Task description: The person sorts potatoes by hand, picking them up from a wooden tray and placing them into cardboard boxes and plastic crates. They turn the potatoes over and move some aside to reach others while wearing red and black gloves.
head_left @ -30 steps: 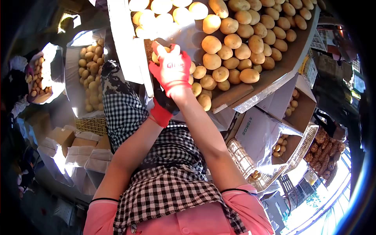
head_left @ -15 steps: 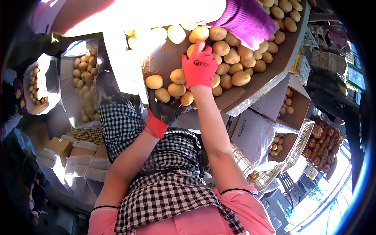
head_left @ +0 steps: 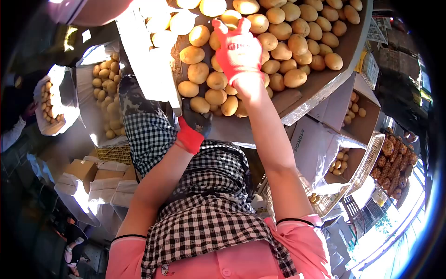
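Well, at far left sit two lined boxes (head_left: 86, 100) of potatoes (head_left: 110, 87). Next comes the left hand (head_left: 196, 124), its dark-palmed glove at the near edge of the table (head_left: 323, 87), just below a potato (head_left: 200, 104) (I cannot tell how its fingers stand). The right hand (head_left: 239, 52) reaches among the loose potatoes covering the table, two fingers apart with another potato (head_left: 231, 17) between them. Farther right stands a carton (head_left: 305, 142).
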A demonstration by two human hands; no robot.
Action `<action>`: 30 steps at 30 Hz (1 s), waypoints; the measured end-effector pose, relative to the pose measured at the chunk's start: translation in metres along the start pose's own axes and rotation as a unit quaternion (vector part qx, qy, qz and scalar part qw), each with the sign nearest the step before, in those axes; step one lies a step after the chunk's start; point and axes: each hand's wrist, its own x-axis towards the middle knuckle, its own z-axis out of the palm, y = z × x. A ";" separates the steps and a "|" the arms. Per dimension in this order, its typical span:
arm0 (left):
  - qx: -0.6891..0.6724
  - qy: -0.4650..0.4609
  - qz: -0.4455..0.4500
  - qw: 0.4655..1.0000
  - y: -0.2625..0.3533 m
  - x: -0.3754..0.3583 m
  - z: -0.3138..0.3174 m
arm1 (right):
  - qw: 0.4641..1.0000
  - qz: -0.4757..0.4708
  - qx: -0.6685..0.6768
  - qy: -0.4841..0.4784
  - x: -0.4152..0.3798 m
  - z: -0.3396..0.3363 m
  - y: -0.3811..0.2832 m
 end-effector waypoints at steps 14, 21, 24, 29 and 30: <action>-0.037 -0.092 -0.039 0.994 0.004 -0.036 0.061 | 0.988 -0.098 0.090 0.084 0.027 0.066 0.048; -0.052 -0.104 -0.069 0.991 0.005 -0.031 0.056 | 0.896 0.196 0.074 0.391 -0.125 -0.064 0.158; 0.001 -0.113 -0.044 0.993 0.002 -0.031 0.060 | 0.885 0.343 -0.106 0.296 -0.161 -0.072 0.174; 0.009 -0.047 -0.058 0.997 -0.001 -0.025 0.034 | 0.975 0.165 0.055 0.139 -0.118 0.066 0.001; 0.019 -0.087 0.034 0.995 -0.006 -0.032 0.048 | 0.973 0.165 0.086 0.134 -0.130 0.097 -0.025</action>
